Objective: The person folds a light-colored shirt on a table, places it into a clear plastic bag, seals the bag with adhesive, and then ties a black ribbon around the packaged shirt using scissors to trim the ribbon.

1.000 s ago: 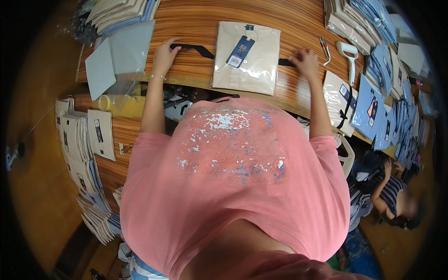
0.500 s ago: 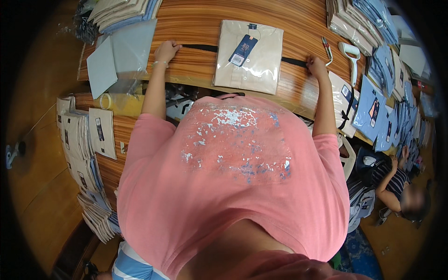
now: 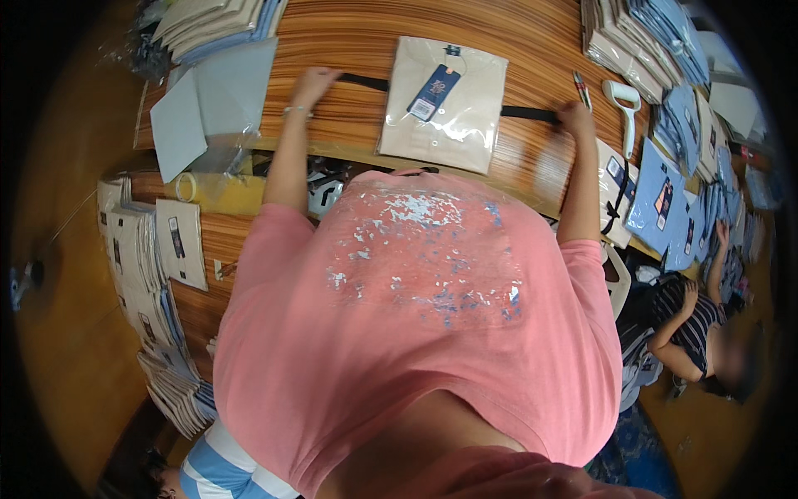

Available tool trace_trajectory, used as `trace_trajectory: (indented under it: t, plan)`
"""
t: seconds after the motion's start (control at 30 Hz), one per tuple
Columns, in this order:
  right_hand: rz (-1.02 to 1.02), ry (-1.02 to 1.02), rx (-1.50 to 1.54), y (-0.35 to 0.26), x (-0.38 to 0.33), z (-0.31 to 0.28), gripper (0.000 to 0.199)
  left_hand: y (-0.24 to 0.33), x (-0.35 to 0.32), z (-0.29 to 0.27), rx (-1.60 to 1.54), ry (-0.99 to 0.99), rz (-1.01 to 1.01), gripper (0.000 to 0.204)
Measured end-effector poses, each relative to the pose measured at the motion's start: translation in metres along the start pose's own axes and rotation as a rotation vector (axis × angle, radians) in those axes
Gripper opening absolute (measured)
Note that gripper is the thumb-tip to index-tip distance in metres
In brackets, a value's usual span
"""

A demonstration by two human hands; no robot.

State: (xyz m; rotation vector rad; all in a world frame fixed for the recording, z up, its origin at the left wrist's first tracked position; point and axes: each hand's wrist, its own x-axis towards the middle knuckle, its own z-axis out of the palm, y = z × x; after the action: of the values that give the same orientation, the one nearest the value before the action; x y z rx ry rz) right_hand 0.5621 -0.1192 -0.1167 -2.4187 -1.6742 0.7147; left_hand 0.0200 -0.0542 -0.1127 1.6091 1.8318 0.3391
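Note:
A folded beige shirt [image 3: 420, 133] in clear plastic lies on the wooden table in front of me, with a dark blue hang tag [image 3: 434, 91] on it. A black ribbon [image 3: 529, 114] passes beneath the shirt and comes out on both sides. My left hand [image 3: 312, 87] is closed on the ribbon's left end in a pinch. Slightly blurred, my right hand [image 3: 577, 121] grips the right end. Both stretches of ribbon look fairly straight, the shirt lying between my hands.
Flat grey sheets [image 3: 237, 83] and a shirt stack [image 3: 220, 25] lie left. Red-handled snips [image 3: 581, 90], a white lint roller [image 3: 625, 108], a shirt tied with black ribbon [image 3: 612, 179] and blue shirts [image 3: 657, 195] are right. A co-worker [image 3: 694, 324] is at the lower right.
Both hands have shifted a little to the right, still holding the ribbon. The left stretch of ribbon looks shorter and the right one longer. The co-worker's arm at the right has risen.

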Motion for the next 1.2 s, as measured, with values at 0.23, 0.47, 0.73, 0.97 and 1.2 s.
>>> trace_trajectory:
  t: [0.23, 0.47, 0.73, 0.97, 1.2]
  plan:
    - [0.005, 0.066, 0.184, -0.027, -0.016, 0.009, 0.014, -0.002, 0.022, -0.003, -0.555, 0.134, -0.096, 0.036]
    - [-0.554, 0.056, 0.503, -0.138, -0.07, 0.0, 0.015, 0.147, -0.04, 0.048, -0.699, -0.348, 0.572, 0.024]
    - [-0.871, 0.161, 0.122, -0.205, -0.121, 0.027, 0.017, 0.143, -0.07, 0.148, -0.034, 0.162, 0.804, 0.052]
    - [-0.832, 0.367, 0.082, -0.179, -0.076, 0.032, 0.024, 0.144, -0.083, 0.151, 0.018, 0.211, 0.798, 0.018]
    - [-0.433, -0.149, 0.247, -0.152, -0.057, 0.024, 0.011, 0.122, -0.055, 0.133, -0.096, -0.06, 0.899, 0.024]
